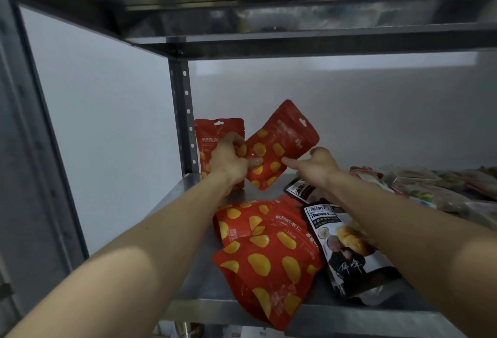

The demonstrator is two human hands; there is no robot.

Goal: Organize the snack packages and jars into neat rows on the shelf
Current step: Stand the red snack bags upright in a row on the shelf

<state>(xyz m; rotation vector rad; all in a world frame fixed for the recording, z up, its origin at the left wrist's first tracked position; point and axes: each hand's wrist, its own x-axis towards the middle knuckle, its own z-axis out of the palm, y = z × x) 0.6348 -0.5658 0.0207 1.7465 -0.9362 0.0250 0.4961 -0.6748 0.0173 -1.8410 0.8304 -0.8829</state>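
Blurred packages at far right, perhaps snacks, run off the edge.

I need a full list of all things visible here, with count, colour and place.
held pouch: 1, red with yellow spots, tilted, in both hands
standing pouch: 1, red, upright at back left by post
lying pouches: 2, red with yellow spots, overlapping at shelf front
black pouches: 2, black and white, flat, right of lying pouches
packets: several, mixed colours, blurred, far right
shelf: 1, grey metal, under everything
upper shelf: 1, grey metal, overhead
post: 1, grey, perforated, back left
left hand: 1, grips held pouch's lower left
right hand: 1, pinches its right edge
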